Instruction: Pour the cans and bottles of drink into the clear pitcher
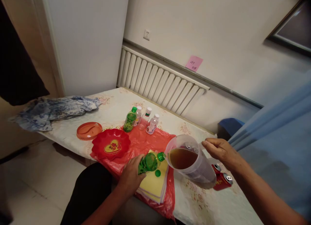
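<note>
My left hand (131, 177) grips a small green bottle (148, 162), tilted with its open mouth against the rim of a clear plastic pitcher (194, 166). The pitcher holds brown liquid and leans toward the bottle. My right hand (220, 149) is closed on the pitcher's handle at its far side. A loose green cap (157, 173) lies on a stack of yellow cloths (155, 186) under the bottle. A red plastic sheet (145, 142) covers this part of the table.
Another green bottle (130, 119) and three small clear bottles (148, 121) stand behind. A red heart-marked plate (110, 144) and an orange dish (89, 130) lie to the left, a blue cloth (53, 110) beyond. Red cans (222, 179) lie right of the pitcher.
</note>
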A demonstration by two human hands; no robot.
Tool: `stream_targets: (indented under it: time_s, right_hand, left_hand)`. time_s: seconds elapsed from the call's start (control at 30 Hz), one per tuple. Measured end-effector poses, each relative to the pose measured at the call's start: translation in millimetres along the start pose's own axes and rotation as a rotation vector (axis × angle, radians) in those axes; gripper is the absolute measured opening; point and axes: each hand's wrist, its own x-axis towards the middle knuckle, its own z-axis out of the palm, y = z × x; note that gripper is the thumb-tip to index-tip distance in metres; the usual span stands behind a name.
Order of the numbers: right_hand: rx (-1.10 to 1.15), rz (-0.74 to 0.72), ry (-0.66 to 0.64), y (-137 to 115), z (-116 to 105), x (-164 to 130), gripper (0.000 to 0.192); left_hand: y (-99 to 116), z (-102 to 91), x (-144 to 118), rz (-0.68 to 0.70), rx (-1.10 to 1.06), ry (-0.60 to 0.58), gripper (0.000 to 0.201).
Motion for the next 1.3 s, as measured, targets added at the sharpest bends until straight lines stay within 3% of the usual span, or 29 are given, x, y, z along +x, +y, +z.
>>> stream_targets:
  time_s: [1.3]
  right_hand:
    - [-0.074,0.002,-0.061,-4.7,0.5,5.2,0.047]
  left_hand:
    - [-6.4,2.8,1.3,-0.021,0.085,-0.030,0.067]
